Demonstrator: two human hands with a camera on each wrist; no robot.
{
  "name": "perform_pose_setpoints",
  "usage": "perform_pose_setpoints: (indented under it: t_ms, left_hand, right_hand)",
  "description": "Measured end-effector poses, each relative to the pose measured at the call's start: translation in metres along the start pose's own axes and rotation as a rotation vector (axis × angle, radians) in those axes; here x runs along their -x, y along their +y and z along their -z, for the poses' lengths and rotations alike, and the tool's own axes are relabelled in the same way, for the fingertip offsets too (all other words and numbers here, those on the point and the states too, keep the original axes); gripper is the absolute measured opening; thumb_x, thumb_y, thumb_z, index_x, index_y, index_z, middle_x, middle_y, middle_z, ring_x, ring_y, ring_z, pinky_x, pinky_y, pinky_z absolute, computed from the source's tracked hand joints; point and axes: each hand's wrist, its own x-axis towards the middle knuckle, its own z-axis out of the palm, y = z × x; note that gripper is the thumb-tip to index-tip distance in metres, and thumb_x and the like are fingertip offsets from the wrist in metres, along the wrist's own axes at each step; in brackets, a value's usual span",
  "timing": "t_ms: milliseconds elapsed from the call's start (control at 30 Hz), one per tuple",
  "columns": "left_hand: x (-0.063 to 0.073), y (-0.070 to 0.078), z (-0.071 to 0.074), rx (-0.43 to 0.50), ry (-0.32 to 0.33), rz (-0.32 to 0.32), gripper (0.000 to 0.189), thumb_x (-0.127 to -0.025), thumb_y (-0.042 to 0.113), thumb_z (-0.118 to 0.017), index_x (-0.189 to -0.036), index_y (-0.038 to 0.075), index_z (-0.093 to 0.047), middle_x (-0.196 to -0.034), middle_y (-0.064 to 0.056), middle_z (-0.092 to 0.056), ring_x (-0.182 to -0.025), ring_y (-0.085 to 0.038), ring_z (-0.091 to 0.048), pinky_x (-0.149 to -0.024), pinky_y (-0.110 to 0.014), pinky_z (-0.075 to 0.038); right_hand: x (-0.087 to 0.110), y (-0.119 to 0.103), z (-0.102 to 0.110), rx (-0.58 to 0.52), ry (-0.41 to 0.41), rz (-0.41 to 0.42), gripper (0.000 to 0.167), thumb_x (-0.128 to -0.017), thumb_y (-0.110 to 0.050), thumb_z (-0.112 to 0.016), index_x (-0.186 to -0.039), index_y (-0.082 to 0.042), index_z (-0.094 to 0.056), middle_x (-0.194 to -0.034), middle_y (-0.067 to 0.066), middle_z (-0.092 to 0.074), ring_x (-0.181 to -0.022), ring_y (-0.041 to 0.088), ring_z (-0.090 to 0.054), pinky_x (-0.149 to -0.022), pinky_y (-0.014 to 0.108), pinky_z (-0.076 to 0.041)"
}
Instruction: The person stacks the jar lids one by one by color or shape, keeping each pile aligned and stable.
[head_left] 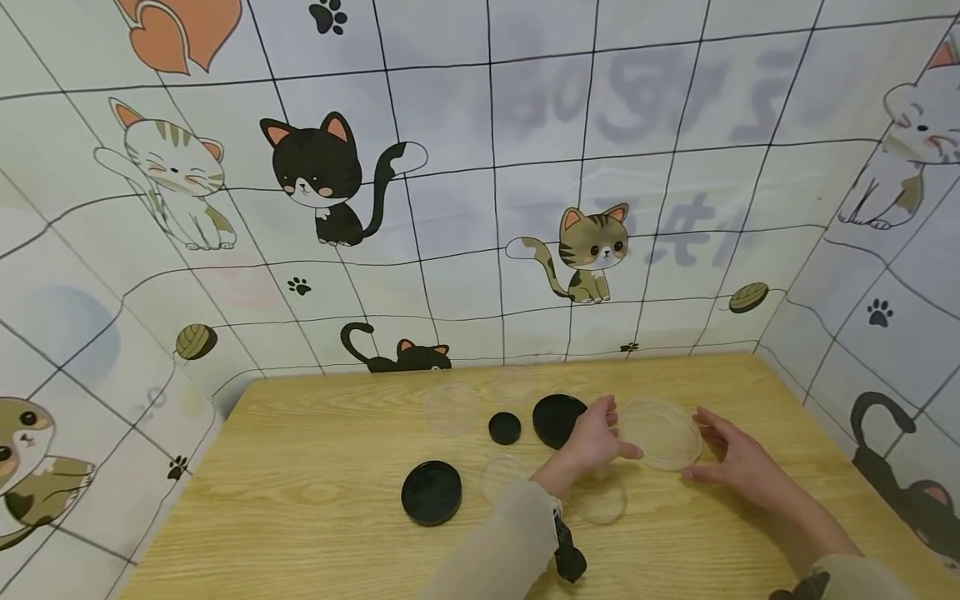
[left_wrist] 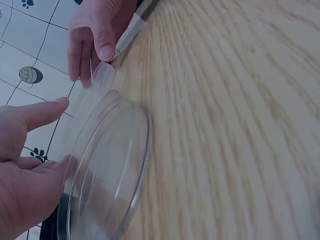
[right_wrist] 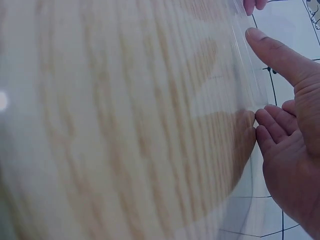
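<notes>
A large, clear round dish [head_left: 662, 434] lies on the right half of the wooden table, between my two hands. My left hand [head_left: 588, 442] is at its left side, thumb and fingers spread apart, thumb tip close to the rim. On the other side, my right hand [head_left: 750, 471] has its thumb and fingers apart around the right rim. In the left wrist view, another clear dish [left_wrist: 112, 165] stands large in front, close to the left fingers. Beside the left hand is a black round lid [head_left: 557, 419], partly covered by the fingers.
A small black lid [head_left: 505, 427] and a larger black lid [head_left: 431, 493] lie to the left. More clear discs [head_left: 452, 408] lie behind and below these, faint against the wood [head_left: 300, 500]. A cat-patterned cloth wall [head_left: 465, 208] encloses the table's back and sides.
</notes>
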Motion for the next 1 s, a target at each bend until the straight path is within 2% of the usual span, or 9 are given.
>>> perform_pose_setpoints:
  t_ms: [67, 133, 200, 333, 467, 567, 733, 1000]
  left_hand:
    - [-0.001, -0.001, -0.002, 0.0, 0.005, -0.002, 0.091, -0.079, -0.001, -0.087, -0.156, 0.006, -0.039, -0.153, -0.007, -0.048, -0.13, -0.026, -0.057, -0.099, -0.031, -0.051]
    - [-0.003, -0.002, -0.004, -0.001, 0.009, -0.007, 0.091, -0.079, -0.001, -0.087, -0.156, 0.006, -0.039, -0.153, -0.007, -0.049, -0.131, -0.025, -0.057, -0.099, -0.031, -0.051]
    - [-0.004, -0.002, -0.006, 0.006, 0.009, -0.01, 0.09, -0.079, -0.002, -0.087, -0.155, 0.006, -0.04, -0.152, -0.007, -0.049, -0.131, -0.025, -0.056, -0.098, -0.03, -0.051]
    - [-0.007, -0.002, -0.008, 0.016, 0.002, -0.032, 0.089, -0.078, -0.005, -0.086, -0.155, 0.007, -0.042, -0.152, -0.007, -0.049, -0.133, -0.025, -0.054, -0.098, -0.028, -0.052]
    - [-0.012, -0.002, -0.01, -0.024, -0.001, -0.058, 0.09, -0.077, -0.008, -0.086, -0.154, 0.009, -0.045, -0.15, -0.006, -0.051, -0.133, -0.023, -0.054, -0.095, -0.025, -0.052]
    - [-0.017, -0.002, -0.011, -0.107, 0.005, -0.079, 0.089, -0.075, -0.006, -0.088, -0.152, 0.009, -0.048, -0.148, -0.004, -0.054, -0.13, -0.018, -0.056, -0.094, -0.023, -0.051]
    - [-0.024, -0.003, -0.014, -0.236, 0.03, -0.107, 0.085, -0.072, -0.006, -0.09, -0.148, 0.007, -0.052, -0.14, -0.003, -0.06, -0.123, -0.01, -0.058, -0.094, -0.017, -0.048]
    - [-0.027, -0.003, -0.014, -0.202, 0.027, -0.086, 0.085, -0.071, -0.01, -0.088, -0.147, 0.005, -0.053, -0.139, -0.007, -0.061, -0.123, -0.012, -0.06, -0.095, -0.017, -0.048]
  right_hand:
    - [0.0, 0.001, 0.0, 0.004, 0.005, 0.01, 0.108, -0.075, -0.022, -0.094, -0.151, 0.018, -0.028, -0.143, 0.036, -0.046, -0.123, 0.051, -0.052, -0.091, 0.023, -0.044]
    - [0.0, 0.001, 0.0, 0.006, 0.005, 0.011, 0.107, -0.075, -0.022, -0.093, -0.151, 0.018, -0.029, -0.143, 0.036, -0.046, -0.119, 0.05, -0.054, -0.091, 0.035, -0.048]
    - [0.0, 0.002, 0.0, 0.006, 0.006, 0.0, 0.107, -0.076, -0.023, -0.093, -0.15, 0.018, -0.029, -0.143, 0.035, -0.046, -0.118, 0.049, -0.056, -0.091, 0.038, -0.05]
    - [-0.001, 0.006, 0.001, 0.008, 0.006, -0.024, 0.107, -0.077, -0.025, -0.093, -0.15, 0.019, -0.028, -0.142, 0.036, -0.045, -0.12, 0.051, -0.055, -0.091, 0.032, -0.051]
    - [-0.004, 0.009, 0.001, 0.006, -0.001, -0.052, 0.106, -0.077, -0.025, -0.092, -0.149, 0.02, -0.028, -0.138, 0.038, -0.047, -0.119, 0.052, -0.056, -0.095, 0.048, -0.052]
    - [-0.005, 0.01, 0.002, 0.002, -0.006, -0.072, 0.104, -0.078, -0.022, -0.092, -0.148, 0.021, -0.03, -0.134, 0.037, -0.051, -0.117, 0.051, -0.057, -0.095, 0.054, -0.051]
    - [-0.007, 0.011, 0.004, 0.004, -0.018, -0.088, 0.101, -0.078, -0.02, -0.091, -0.147, 0.022, -0.03, -0.131, 0.036, -0.053, -0.115, 0.048, -0.058, -0.091, 0.043, -0.054]
    - [-0.009, 0.009, 0.006, -0.008, -0.022, -0.104, 0.101, -0.078, -0.019, -0.091, -0.146, 0.023, -0.03, -0.129, 0.035, -0.053, -0.114, 0.047, -0.058, -0.087, 0.028, -0.052]
